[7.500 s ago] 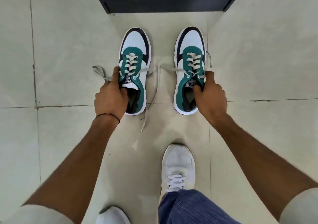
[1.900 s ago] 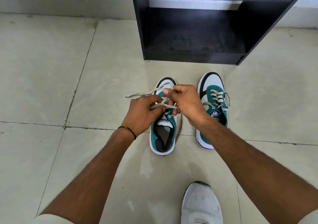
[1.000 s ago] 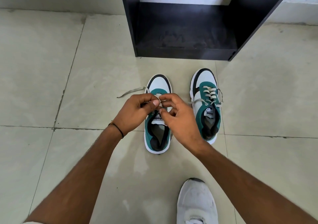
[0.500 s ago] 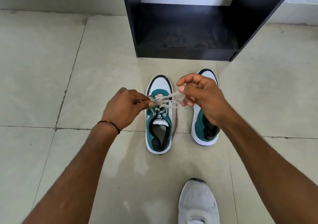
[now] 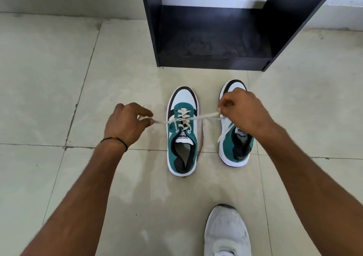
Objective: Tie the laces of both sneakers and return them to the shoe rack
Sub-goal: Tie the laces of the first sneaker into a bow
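Note:
Two green, white and black sneakers stand side by side on the tiled floor, toes toward the rack. Across the left sneaker a white lace is stretched taut sideways. My left hand pinches the lace's left end, to the left of that shoe. My right hand pinches the right end and hovers over the right sneaker, hiding its lacing. A loose lace end hangs down between the shoes. The black shoe rack stands behind them, its bottom shelf bare.
My own foot in a white shoe is planted at the bottom right, close behind the sneakers. A pale wall runs along the back behind the rack. Tile joints cross the floor beneath the shoes.
My hands were together over the left sneaker's laces; they have drawn apart sideways, pulling the lace ends out tight. The right hand now covers the right sneaker's front.

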